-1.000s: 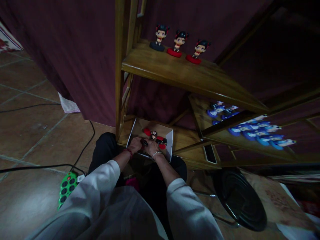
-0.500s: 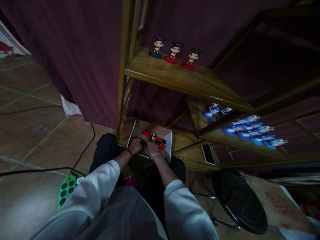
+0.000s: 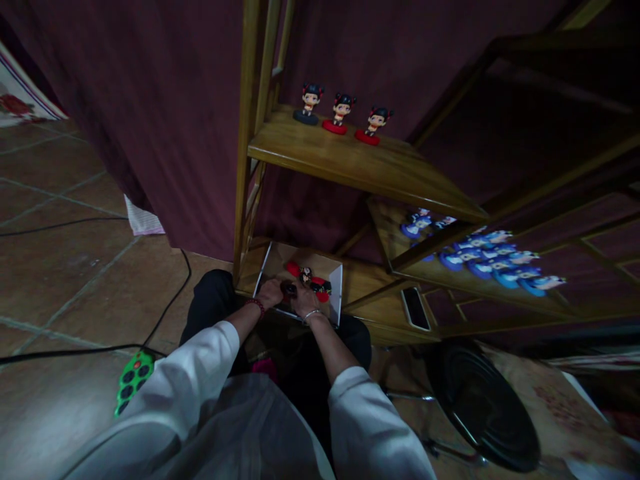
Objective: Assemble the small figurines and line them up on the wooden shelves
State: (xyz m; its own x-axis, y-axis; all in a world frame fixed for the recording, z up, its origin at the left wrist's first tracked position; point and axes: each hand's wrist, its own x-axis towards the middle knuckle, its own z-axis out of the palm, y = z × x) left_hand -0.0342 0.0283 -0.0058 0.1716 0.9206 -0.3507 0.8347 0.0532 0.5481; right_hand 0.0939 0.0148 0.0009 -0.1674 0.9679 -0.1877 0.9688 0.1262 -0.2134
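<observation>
A shallow white box [image 3: 335, 303] stands on the low shelf in front of my knees, and both hands are inside it. My left hand [image 3: 271, 293] has its fingers closed on a small dark-haired figurine [image 3: 289, 289]. From the other side my right hand [image 3: 303, 301] grips the same figurine, which is mostly hidden by the fingers. Beyond the hands, another figurine [image 3: 305, 274] with black hair lies in the box near a red round base [image 3: 293, 268]. To the right lies one more black-and-red figurine [image 3: 321, 287].
Three figurines on round bases, one of them a red-based figurine [image 3: 341, 110], stand on the wooden shelf [image 3: 360, 163] above. Several blue-based figurines [image 3: 493, 257] fill the right shelf. A phone [image 3: 415, 309], a black stool [image 3: 483, 407] and a green power strip [image 3: 134, 381] are nearby.
The view has shifted slightly. Both hands stay together in the box, and the figurine between them has turned a little.
</observation>
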